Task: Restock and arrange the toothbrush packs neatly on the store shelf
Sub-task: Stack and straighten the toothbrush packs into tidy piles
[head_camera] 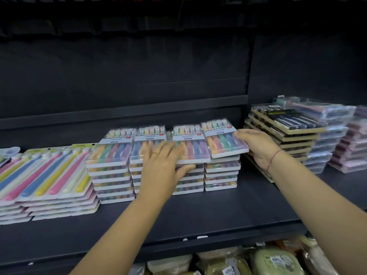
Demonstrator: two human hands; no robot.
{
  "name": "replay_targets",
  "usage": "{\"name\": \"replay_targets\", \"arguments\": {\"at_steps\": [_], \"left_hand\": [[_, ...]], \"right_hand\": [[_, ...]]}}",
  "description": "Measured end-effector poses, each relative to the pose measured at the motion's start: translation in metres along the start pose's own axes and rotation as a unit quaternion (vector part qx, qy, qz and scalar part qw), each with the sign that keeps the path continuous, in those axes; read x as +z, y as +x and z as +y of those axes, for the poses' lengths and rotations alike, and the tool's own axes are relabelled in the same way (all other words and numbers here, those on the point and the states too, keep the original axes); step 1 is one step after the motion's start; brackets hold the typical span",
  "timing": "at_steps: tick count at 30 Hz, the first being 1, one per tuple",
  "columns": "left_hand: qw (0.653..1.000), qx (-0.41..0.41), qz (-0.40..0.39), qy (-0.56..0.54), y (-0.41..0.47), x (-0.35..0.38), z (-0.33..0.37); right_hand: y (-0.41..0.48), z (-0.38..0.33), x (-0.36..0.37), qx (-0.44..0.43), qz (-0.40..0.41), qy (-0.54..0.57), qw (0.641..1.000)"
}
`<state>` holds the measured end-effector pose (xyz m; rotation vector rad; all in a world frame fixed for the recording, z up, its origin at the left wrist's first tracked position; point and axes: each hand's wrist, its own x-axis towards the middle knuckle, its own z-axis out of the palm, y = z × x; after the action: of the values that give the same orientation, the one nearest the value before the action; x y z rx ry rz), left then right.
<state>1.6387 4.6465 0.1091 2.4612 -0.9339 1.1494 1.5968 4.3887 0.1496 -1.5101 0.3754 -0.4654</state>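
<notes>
Several stacks of clear five-brush toothbrush packs (111, 153) stand side by side on the dark shelf (198, 211). My left hand (161, 165) lies with spread, straight fingers over the top packs of the two middle stacks, thumb against the front edge of a top pack (193, 147). My right hand (256, 147) grips the right edge of the top pack (220, 138) of the rightmost stack. That pack sits tilted and skewed on its stack.
Flat stacks of long multicoloured toothbrush cards (45, 175) lie at the left. Stacks of dark toothbrush packs (286, 124) and clear pinkish packs (337, 135) stand at the right. Bagged goods (274, 261) fill the shelf below. The shelf's front strip is bare.
</notes>
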Motion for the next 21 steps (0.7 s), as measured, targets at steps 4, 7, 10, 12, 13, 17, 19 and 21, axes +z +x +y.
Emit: {"name": "replay_targets", "arguments": {"at_steps": [4,7,10,12,13,17,19,21], "left_hand": [[0.996,-0.046,-0.073,0.024,0.005,-0.003,-0.005],[0.993,-0.069,-0.092,0.011,0.009,-0.003,-0.004],[0.993,-0.082,-0.08,-0.002,0.01,-0.002,-0.001],[0.993,-0.087,-0.074,-0.011,0.011,0.0,0.0],[0.993,-0.087,-0.073,-0.011,0.011,0.0,0.0],[0.994,-0.074,-0.082,-0.004,0.011,-0.001,-0.001],[0.993,-0.066,-0.097,-0.01,0.013,-0.004,-0.005],[0.99,-0.063,-0.124,-0.024,0.018,-0.009,-0.008]], "right_hand": [[0.003,0.004,0.01,0.006,-0.059,-0.032,0.998],[0.008,0.01,0.015,0.01,-0.096,-0.026,0.995],[0.011,0.017,0.019,0.014,-0.089,-0.013,0.996],[0.012,0.02,0.021,0.013,-0.081,-0.003,0.997],[0.013,0.021,0.022,0.01,-0.07,-0.003,0.997],[0.011,0.023,0.023,-0.018,-0.06,-0.021,0.998],[0.001,0.021,0.024,-0.057,-0.041,-0.02,0.997],[-0.016,0.023,0.021,-0.108,-0.054,-0.027,0.992]]}}
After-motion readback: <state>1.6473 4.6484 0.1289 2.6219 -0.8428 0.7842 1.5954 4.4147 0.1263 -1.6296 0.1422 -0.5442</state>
